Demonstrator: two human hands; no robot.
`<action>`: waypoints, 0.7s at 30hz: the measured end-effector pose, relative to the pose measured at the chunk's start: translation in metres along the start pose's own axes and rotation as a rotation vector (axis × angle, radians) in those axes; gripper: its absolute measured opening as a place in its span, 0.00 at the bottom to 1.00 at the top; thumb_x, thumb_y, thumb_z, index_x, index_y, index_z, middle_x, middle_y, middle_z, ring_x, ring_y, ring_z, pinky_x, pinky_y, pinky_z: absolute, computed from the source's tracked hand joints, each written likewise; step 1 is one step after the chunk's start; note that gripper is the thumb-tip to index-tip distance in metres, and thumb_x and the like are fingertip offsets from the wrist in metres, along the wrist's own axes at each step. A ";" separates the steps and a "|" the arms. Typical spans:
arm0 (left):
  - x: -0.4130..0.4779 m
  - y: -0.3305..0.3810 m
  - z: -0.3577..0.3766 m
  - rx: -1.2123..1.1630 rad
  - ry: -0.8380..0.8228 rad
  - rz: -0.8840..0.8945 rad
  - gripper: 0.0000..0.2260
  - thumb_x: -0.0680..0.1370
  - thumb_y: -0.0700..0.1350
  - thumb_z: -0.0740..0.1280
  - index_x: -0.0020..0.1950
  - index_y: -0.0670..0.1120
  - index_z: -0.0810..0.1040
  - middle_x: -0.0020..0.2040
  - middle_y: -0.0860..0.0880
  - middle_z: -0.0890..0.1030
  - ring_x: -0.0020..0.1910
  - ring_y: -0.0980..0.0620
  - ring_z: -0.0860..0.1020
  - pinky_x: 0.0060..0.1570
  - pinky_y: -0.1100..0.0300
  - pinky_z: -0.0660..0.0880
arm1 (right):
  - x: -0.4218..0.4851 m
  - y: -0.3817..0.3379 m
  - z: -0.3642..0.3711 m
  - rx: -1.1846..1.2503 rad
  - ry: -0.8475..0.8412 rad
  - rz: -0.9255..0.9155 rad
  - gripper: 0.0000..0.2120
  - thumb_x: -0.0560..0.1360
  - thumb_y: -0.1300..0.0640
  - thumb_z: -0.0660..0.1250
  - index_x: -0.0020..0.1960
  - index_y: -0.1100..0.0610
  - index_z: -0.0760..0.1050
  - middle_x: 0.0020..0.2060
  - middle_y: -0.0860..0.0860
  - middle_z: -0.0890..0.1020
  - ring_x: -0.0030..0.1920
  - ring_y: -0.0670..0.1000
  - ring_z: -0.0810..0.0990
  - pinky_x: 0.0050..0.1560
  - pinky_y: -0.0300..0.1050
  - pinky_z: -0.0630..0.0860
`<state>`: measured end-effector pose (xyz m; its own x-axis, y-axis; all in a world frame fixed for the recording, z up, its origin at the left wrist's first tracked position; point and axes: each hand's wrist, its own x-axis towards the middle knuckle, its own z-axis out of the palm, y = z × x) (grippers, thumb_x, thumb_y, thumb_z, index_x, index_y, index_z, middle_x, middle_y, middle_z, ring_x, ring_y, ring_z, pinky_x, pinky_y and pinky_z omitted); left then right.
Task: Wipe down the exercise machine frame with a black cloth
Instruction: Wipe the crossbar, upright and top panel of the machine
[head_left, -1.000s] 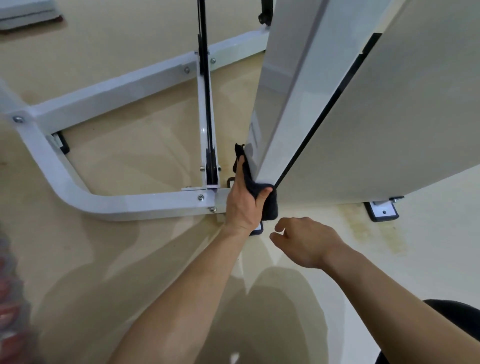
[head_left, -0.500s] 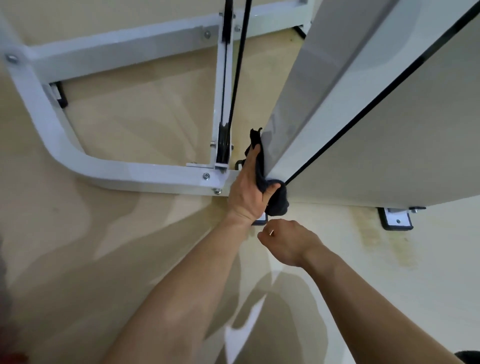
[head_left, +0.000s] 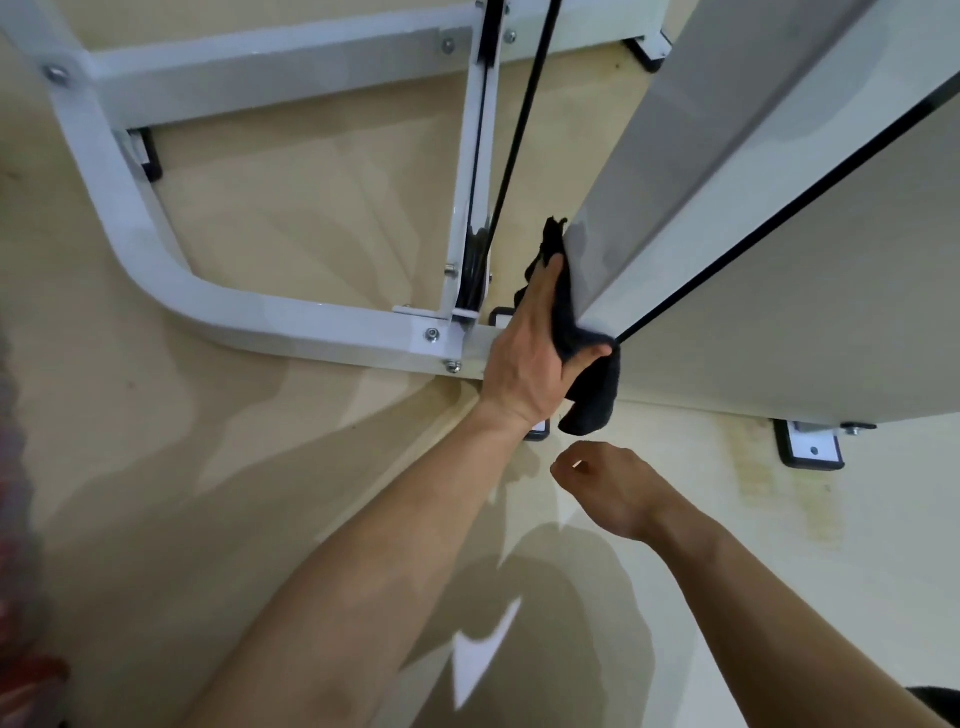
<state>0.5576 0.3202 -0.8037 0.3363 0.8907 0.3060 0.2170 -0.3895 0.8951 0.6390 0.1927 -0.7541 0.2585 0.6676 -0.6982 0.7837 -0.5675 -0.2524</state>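
The view has swung closer over the base since a second ago, yet the black cloth (head_left: 589, 379) has kept to the white upright's (head_left: 649, 208) bottom corner; my left hand (head_left: 527, 364) wraps it round that edge, fingers flat on one face, thumb clamping the other, likely so one stroke cleans both; my right hand (head_left: 608, 488) hangs loosely curled and empty just below. I count one cloth, two black cables (head_left: 519, 130), one curved base tube (head_left: 156, 270).

Single head view, steeply downward, close over machine frame (head_left: 260, 322)
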 end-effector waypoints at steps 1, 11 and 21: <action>-0.001 -0.004 0.001 0.017 0.011 0.006 0.40 0.72 0.65 0.66 0.78 0.52 0.54 0.77 0.43 0.67 0.73 0.45 0.70 0.64 0.50 0.73 | 0.000 0.002 0.004 0.010 -0.021 0.003 0.13 0.79 0.43 0.56 0.52 0.46 0.77 0.47 0.46 0.81 0.45 0.47 0.79 0.49 0.47 0.77; -0.035 -0.051 -0.004 0.596 -0.136 -0.127 0.40 0.73 0.63 0.70 0.78 0.43 0.64 0.71 0.44 0.75 0.72 0.47 0.71 0.73 0.52 0.65 | 0.001 -0.002 0.028 0.373 0.114 0.044 0.18 0.80 0.50 0.59 0.68 0.48 0.73 0.50 0.45 0.83 0.50 0.50 0.82 0.52 0.47 0.77; -0.070 -0.001 -0.046 0.079 -0.161 -0.619 0.12 0.72 0.58 0.71 0.52 0.57 0.79 0.47 0.57 0.84 0.47 0.54 0.82 0.49 0.55 0.79 | 0.005 -0.034 0.038 1.253 0.107 -0.055 0.19 0.81 0.66 0.57 0.68 0.55 0.74 0.49 0.50 0.85 0.45 0.51 0.83 0.46 0.47 0.81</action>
<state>0.4917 0.2689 -0.8113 0.2596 0.9121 -0.3173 0.4796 0.1634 0.8621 0.5919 0.1970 -0.7745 0.3333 0.7072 -0.6236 -0.2634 -0.5652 -0.7818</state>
